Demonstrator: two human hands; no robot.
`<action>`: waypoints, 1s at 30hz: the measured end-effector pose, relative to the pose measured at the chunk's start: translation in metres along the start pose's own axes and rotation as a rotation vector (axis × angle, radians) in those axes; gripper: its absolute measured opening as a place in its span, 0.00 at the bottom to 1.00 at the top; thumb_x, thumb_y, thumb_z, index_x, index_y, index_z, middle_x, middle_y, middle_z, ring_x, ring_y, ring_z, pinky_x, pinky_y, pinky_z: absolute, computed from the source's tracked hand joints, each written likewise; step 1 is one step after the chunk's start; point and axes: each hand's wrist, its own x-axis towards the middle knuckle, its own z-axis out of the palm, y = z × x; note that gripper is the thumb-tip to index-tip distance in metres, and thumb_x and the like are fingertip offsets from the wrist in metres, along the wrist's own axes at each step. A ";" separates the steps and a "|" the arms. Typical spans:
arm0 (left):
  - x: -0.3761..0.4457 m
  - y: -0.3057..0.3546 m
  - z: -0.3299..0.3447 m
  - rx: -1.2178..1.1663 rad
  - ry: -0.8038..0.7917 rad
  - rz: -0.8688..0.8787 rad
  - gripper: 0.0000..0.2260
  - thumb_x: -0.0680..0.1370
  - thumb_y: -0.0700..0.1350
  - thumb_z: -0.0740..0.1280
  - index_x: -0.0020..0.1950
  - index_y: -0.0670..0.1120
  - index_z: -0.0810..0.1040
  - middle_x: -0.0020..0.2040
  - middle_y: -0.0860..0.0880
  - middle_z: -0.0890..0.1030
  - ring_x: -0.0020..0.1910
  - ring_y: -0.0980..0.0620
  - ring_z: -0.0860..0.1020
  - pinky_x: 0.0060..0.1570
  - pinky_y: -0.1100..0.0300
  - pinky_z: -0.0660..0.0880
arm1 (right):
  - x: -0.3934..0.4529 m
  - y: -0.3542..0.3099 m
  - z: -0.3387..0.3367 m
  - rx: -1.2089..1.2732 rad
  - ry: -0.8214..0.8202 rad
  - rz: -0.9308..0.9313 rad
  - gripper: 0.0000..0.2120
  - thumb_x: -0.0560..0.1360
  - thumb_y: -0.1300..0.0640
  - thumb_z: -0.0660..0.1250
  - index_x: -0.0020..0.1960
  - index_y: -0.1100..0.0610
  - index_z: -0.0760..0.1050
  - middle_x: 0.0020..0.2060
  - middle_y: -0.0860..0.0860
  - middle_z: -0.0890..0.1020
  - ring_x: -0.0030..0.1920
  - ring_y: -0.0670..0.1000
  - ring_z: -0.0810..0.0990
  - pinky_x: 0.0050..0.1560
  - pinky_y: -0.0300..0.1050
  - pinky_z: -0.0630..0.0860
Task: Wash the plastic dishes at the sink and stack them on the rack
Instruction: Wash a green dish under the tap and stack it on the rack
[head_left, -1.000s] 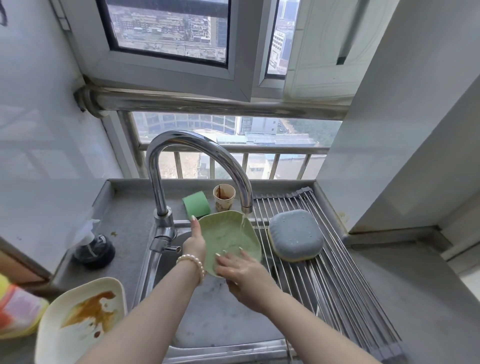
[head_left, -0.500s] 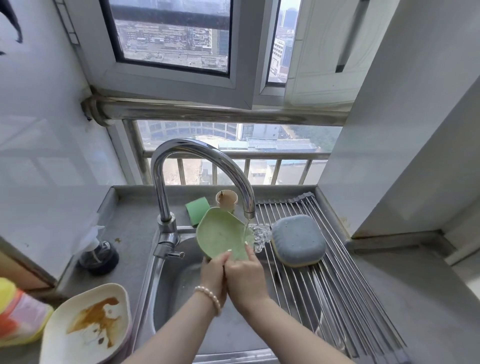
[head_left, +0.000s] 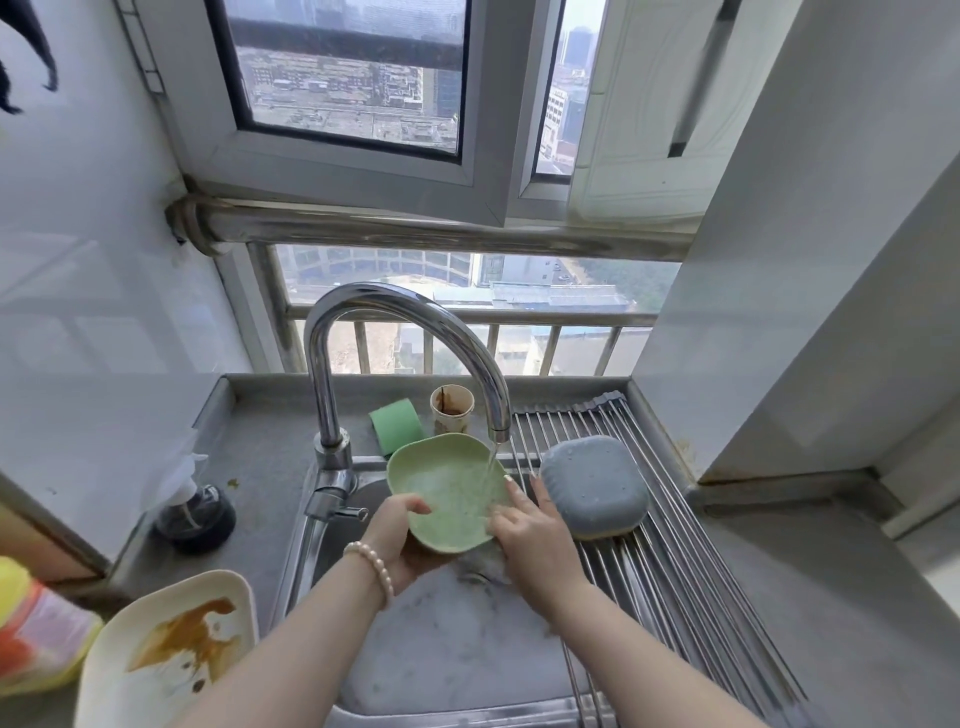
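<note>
Left hand (head_left: 400, 540) grips the green dish (head_left: 449, 493) by its near-left rim, tilted over the sink (head_left: 311, 551) under the running faucet (head_left: 395, 332). Right hand (head_left: 530, 540) has fingers mostly straight, rubbing the dish's right edge. Grey dish (head_left: 595, 486) sits upside down on the rack (head_left: 691, 587).

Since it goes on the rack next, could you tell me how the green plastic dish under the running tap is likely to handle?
The green plastic dish is probably slippery: tap water runs over it. It seems light, since the left hand holds it tilted by one edge. It looks stiff, keeping its shape there.
</note>
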 end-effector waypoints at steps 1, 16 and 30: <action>0.002 -0.006 0.002 -0.062 0.000 0.031 0.12 0.76 0.34 0.55 0.56 0.33 0.73 0.45 0.36 0.80 0.40 0.40 0.78 0.27 0.54 0.80 | 0.002 -0.003 -0.002 -0.003 0.027 0.002 0.09 0.61 0.67 0.66 0.29 0.54 0.77 0.30 0.49 0.82 0.47 0.55 0.85 0.73 0.54 0.58; 0.026 0.000 -0.009 0.233 0.203 0.206 0.12 0.74 0.34 0.54 0.54 0.42 0.72 0.48 0.39 0.76 0.41 0.39 0.77 0.29 0.49 0.78 | -0.013 0.019 -0.013 0.319 -0.287 0.128 0.28 0.62 0.30 0.59 0.46 0.50 0.81 0.55 0.42 0.82 0.65 0.51 0.73 0.69 0.65 0.58; 0.040 -0.010 0.017 0.200 0.125 0.330 0.28 0.65 0.57 0.77 0.56 0.41 0.77 0.50 0.43 0.82 0.49 0.44 0.81 0.52 0.46 0.79 | 0.028 0.011 -0.030 1.512 -0.109 1.248 0.21 0.66 0.47 0.77 0.49 0.61 0.77 0.46 0.58 0.84 0.47 0.57 0.82 0.48 0.51 0.80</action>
